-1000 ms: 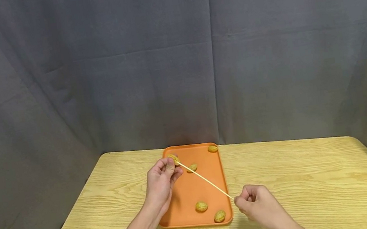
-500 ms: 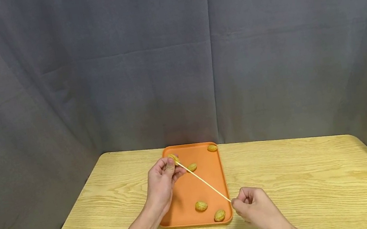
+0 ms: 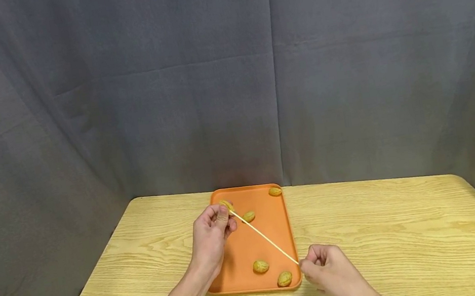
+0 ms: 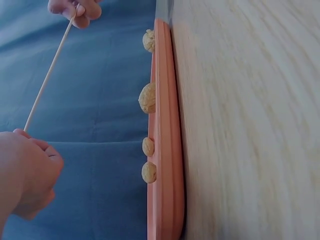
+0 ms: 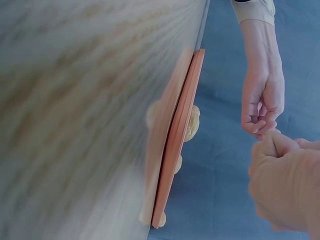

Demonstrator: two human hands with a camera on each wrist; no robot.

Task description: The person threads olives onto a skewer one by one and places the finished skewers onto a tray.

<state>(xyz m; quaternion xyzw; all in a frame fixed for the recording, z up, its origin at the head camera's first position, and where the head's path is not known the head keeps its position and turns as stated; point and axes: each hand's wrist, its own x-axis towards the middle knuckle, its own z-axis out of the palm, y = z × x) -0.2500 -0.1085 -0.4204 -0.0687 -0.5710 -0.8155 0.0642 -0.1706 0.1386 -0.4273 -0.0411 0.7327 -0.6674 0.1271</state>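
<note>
Pale stick (image 3: 264,237) in right hand (image 3: 333,273), nut (image 3: 227,204) in left hand (image 3: 207,237), both pinching, right slightly nearer tray (image 3: 243,265) now.

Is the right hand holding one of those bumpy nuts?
No, the right hand is pinching one end of the thin stick.

On the bench (image 3: 393,237), left of its middle and close to its back edge: a tray (image 3: 244,252). Behind and to both sides: a curtain (image 3: 193,98). On the tray: one nut (image 3: 275,191) in the far right corner, a second nut (image 3: 249,216) nearer and farther left, a third nut (image 3: 261,266) toward the near end, a fourth nut (image 3: 284,278) in the near right corner. Above the tray's far left part: the left hand (image 3: 209,231), fifth nut (image 3: 226,205) in its fingers. Just right of the near right corner: the right hand (image 3: 329,267). Between both, slantwise above the tray: a stick (image 3: 265,237).
</note>
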